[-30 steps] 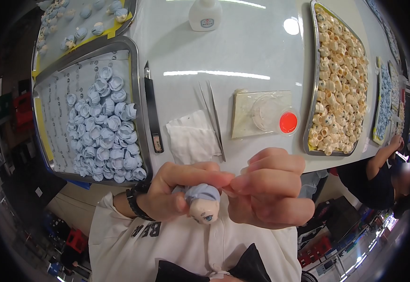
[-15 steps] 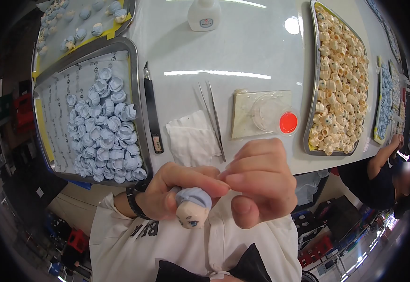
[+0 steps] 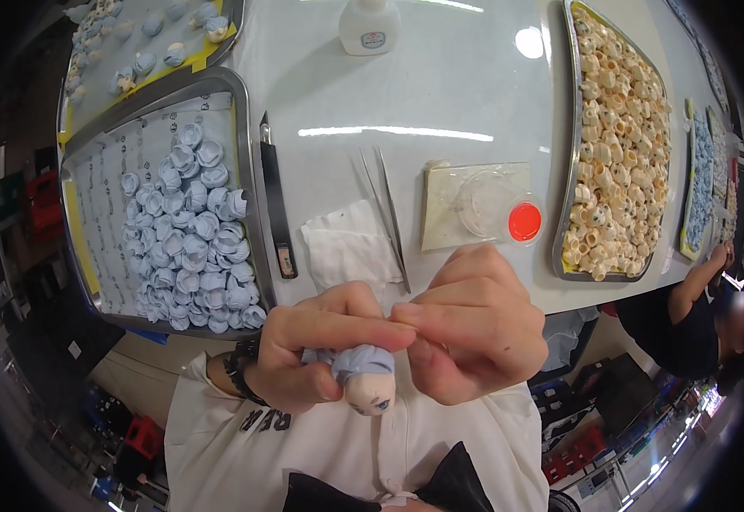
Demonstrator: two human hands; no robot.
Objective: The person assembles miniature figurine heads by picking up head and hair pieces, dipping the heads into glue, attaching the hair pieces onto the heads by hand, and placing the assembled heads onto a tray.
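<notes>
My left hand (image 3: 312, 346) is closed around a small doll head (image 3: 367, 380) with a pale blue hair piece and a painted face turned down toward my shirt. My right hand (image 3: 478, 328) is closed in a pinch, its thumb and forefinger meeting my left forefinger's tip just above the head. Whatever lies between those fingertips is too small to make out. Just beyond my hands, a white cloth (image 3: 350, 247) lies on the table, with metal tweezers (image 3: 391, 224) resting across its right edge.
Left stands a metal tray (image 3: 256, 205) of blue hair pieces; right, another tray (image 3: 570, 171) of face pieces. Between them lie a black-handled knife (image 3: 276, 205), a pad (image 3: 440, 205) with a clear dish and red disc (image 3: 524, 222), and a white bottle (image 3: 370, 30). A person (image 3: 688, 316) works at far right.
The doll head has shifted slightly right and tilted in my left hand. My right thumb and fingers have drawn together into a pinch against my left forefinger.
</notes>
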